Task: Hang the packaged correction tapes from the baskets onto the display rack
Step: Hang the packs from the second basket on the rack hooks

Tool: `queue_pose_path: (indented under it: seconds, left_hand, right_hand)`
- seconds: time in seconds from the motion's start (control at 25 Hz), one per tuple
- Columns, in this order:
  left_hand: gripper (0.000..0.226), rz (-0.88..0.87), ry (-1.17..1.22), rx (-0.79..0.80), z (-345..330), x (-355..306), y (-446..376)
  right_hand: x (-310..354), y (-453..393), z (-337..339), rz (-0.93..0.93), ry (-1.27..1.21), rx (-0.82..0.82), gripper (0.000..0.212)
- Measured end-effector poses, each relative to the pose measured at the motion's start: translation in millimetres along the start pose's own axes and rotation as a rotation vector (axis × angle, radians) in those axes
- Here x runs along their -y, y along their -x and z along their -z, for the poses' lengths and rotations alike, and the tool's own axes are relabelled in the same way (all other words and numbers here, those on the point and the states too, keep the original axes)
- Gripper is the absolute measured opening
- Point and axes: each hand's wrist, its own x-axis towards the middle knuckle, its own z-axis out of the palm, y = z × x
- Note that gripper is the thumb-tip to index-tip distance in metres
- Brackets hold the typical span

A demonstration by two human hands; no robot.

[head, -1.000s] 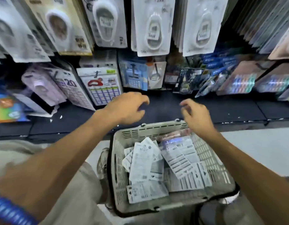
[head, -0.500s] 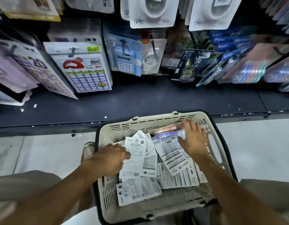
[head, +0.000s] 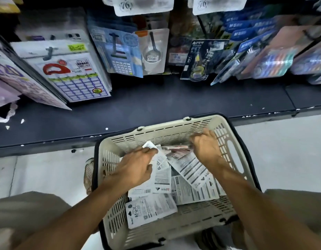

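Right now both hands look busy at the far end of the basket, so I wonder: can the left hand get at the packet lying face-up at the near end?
Probably yes. That packet lies uncovered on top, just below the left hand, which already pinches another packet.

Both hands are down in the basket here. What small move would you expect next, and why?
Probably lift out: the left hand pinches a white packet and the right hand grips a pinkish pack, both still inside the basket, below the rack.

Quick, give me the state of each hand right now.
Left hand: pinching a white packet in the basket.
Right hand: fingers curled round a pinkish packet at the basket's far end.
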Motion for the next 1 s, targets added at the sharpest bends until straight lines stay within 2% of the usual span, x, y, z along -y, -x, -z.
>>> queue_pose_path:
  seconds: [0.08, 0.12, 0.16, 0.2, 0.24, 0.28, 0.36, 0.4, 0.44, 0.48, 0.52, 0.6, 0.64, 0.72, 0.8, 0.92, 1.0]
  left_hand:
    - [0.082, 0.003, 0.084, -0.094, 12, -10, -11]
    - [0.087, 0.013, 0.206, -0.093, 19, -12, -18]
    - [0.078, 0.034, 0.384, -0.066, 28, -14, -24]
    - [0.057, 0.062, 0.559, -0.035, 33, -16, -27]
    - [0.034, 0.110, 0.651, -0.028, 33, -17, -29]
    - [0.022, 0.151, 0.644, -0.058, 32, -17, -29]
    - [0.033, 0.211, 0.511, -0.123, 24, -17, -24]
    - [0.037, 0.229, 0.443, -0.154, 21, -16, -21]
    - [0.040, 0.235, 0.388, -0.178, 17, -13, -20]
    - [0.042, 0.233, 0.353, -0.192, 14, -9, -18]
    - [0.043, 0.232, 0.329, -0.186, 12, -5, -18]
    - [0.043, 0.252, 0.300, -0.152, 11, 0, -18]
    - [0.044, 0.259, 0.291, -0.147, 11, 2, -19]
    - [0.045, 0.273, 0.282, -0.135, 11, 0, -21]
    - [0.046, 0.273, 0.304, -0.121, 12, -2, -24]
    - [0.048, 0.262, 0.311, -0.112, 15, -5, -26]
    - [0.046, 0.262, 0.289, -0.113, 14, -6, -26]
  right_hand:
    - [9, 0, 41, 0.188, -0.212, -0.081, 0.017]
    - [13, 2, 62, 0.310, -0.336, -0.129, 0.015]
    - [16, 4, 79, 0.405, -0.461, -0.167, 0.016]
    - [14, 7, 90, 0.471, -0.589, -0.200, 0.015]
    - [9, 11, 95, 0.490, -0.722, -0.197, 0.011]
    - [1, 17, 93, 0.498, -0.883, -0.129, 0.001]
    - [-14, 25, 70, 0.374, -1.229, 0.068, 0.024]
    - [-19, 29, 50, 0.250, -1.278, 0.118, 0.034]
    - [-24, 32, 24, 0.115, -1.157, 0.109, 0.049]
    - [-27, 39, -6, 0.009, -0.887, 0.108, 0.066]
    - [-30, 50, -39, -0.021, -0.626, 0.173, 0.086]
    - [-30, 74, -88, 0.105, -0.336, 0.352, 0.113]
    - [-32, 81, -103, 0.152, -0.288, 0.401, 0.114]
    - [-40, 75, -111, 0.160, -0.285, 0.384, 0.101]
    - [-42, 57, -103, 0.109, -0.289, 0.348, 0.089]
    - [-27, 40, -98, 0.028, -0.171, 0.328, 0.090]
    - [-22, 33, -95, -0.075, -0.255, 0.356, 0.087]
